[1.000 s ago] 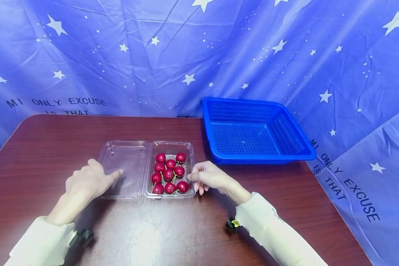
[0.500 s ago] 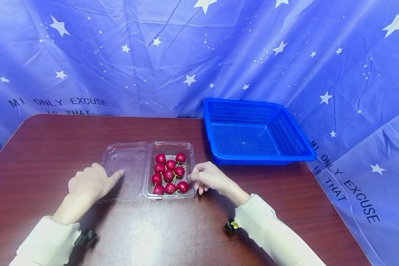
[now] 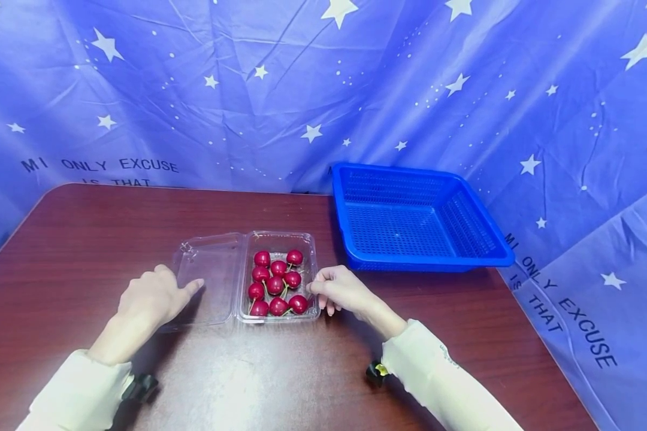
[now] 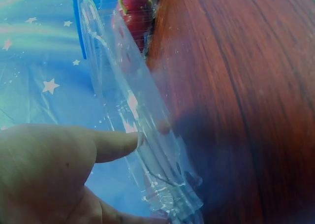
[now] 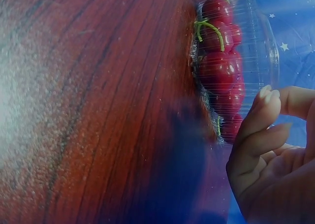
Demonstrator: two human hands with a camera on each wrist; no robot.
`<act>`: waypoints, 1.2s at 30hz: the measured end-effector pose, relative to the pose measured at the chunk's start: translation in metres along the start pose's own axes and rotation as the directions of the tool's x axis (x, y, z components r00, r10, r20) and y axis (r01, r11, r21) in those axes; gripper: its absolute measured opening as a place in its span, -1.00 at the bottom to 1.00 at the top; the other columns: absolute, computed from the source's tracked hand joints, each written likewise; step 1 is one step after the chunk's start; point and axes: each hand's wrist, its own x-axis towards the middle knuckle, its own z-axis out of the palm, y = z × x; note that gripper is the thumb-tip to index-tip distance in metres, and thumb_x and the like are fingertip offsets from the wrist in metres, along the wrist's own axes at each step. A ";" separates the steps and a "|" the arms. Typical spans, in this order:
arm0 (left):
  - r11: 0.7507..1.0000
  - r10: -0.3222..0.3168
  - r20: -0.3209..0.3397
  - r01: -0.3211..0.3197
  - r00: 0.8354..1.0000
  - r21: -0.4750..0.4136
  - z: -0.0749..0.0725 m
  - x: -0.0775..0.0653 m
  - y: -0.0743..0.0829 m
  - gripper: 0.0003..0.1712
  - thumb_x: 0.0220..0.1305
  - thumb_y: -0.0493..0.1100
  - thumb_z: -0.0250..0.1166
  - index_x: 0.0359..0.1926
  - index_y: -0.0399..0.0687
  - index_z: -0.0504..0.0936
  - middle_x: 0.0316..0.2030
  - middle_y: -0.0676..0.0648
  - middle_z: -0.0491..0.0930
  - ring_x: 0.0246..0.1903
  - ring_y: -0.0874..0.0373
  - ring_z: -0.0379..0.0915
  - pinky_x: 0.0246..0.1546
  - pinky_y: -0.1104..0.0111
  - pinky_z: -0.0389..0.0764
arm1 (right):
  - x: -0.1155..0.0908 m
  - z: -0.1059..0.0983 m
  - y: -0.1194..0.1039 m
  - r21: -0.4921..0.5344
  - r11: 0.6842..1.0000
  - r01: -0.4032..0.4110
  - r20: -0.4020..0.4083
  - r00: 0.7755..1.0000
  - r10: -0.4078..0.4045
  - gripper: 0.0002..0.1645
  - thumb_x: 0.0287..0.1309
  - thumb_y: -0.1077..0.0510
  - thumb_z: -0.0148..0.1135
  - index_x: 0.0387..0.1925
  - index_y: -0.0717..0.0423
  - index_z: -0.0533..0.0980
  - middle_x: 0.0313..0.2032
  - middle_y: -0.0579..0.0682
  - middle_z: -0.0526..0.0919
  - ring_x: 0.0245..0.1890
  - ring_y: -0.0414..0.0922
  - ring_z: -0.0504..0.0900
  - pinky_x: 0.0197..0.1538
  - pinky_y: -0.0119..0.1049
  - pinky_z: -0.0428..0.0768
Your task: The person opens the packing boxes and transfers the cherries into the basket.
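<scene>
Left hand (image 3: 152, 297): thumb laid on the clear plastic lid (image 3: 212, 281), fingers beyond its outer edge, the lid pinched between. Right hand (image 3: 345, 291): fingers curled, thumb and forefinger pinching the side rim of the clear tray (image 3: 283, 241). Lid and tray: one hinged box, folded open, set between the two hands, the lid nearer the left, the tray nearer the right. Cherries (image 3: 275, 285), ten, red and glossy, some with green stems: inside the tray, just beside the right fingertips. Basket (image 3: 431, 261), blue, perforated: beyond the right hand, apart from it. Table (image 3: 280, 377), dark red wood-grain: beneath both hands. Curtain (image 3: 237, 131), blue, star-printed: behind the basket, well beyond the hands.
</scene>
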 end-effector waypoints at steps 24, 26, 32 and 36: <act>0.919 0.374 -0.606 -0.367 0.702 0.143 0.001 -0.018 0.035 -0.60 0.05 -0.12 0.28 -0.35 -0.47 0.48 -0.45 -0.44 0.55 -0.60 -0.38 0.47 -0.66 -0.11 0.48 | -0.001 0.000 0.001 -0.023 1.000 -0.009 0.001 1.000 0.009 -0.69 0.15 0.15 0.17 -0.67 0.07 0.38 -0.81 -0.13 0.47 -0.87 -0.27 0.38 -0.73 -0.42 0.21; 0.894 0.413 -0.669 -0.415 0.618 0.169 0.003 -0.019 0.040 -0.68 0.00 -0.16 0.30 -0.42 -0.41 0.49 -0.48 -0.39 0.57 -0.65 -0.33 0.45 -0.69 -0.09 0.48 | -0.001 0.001 0.002 -0.023 1.000 -0.006 0.000 1.000 0.006 -0.70 0.16 0.15 0.17 -0.66 0.07 0.39 -0.81 -0.13 0.47 -0.86 -0.27 0.38 -0.73 -0.42 0.21; 0.873 0.433 -0.651 -0.471 0.624 0.129 0.009 -0.022 0.052 -0.75 -0.02 -0.17 0.33 -0.43 -0.31 0.52 -0.53 -0.27 0.56 -0.65 -0.25 0.46 -0.71 -0.03 0.51 | -0.002 0.001 0.002 -0.025 1.000 -0.007 0.003 1.000 0.008 -0.70 0.18 0.13 0.15 -0.65 0.06 0.41 -0.81 -0.15 0.46 -0.86 -0.28 0.38 -0.74 -0.42 0.21; 0.881 0.427 -0.582 -0.464 0.692 0.095 0.017 -0.023 0.060 -0.71 -0.02 -0.15 0.33 -0.43 -0.31 0.48 -0.52 -0.26 0.53 -0.65 -0.27 0.47 -0.72 -0.03 0.51 | -0.002 0.002 0.003 -0.011 1.000 -0.005 0.007 1.000 0.005 -0.70 0.19 0.14 0.13 -0.64 0.06 0.42 -0.81 -0.15 0.46 -0.86 -0.28 0.38 -0.73 -0.42 0.22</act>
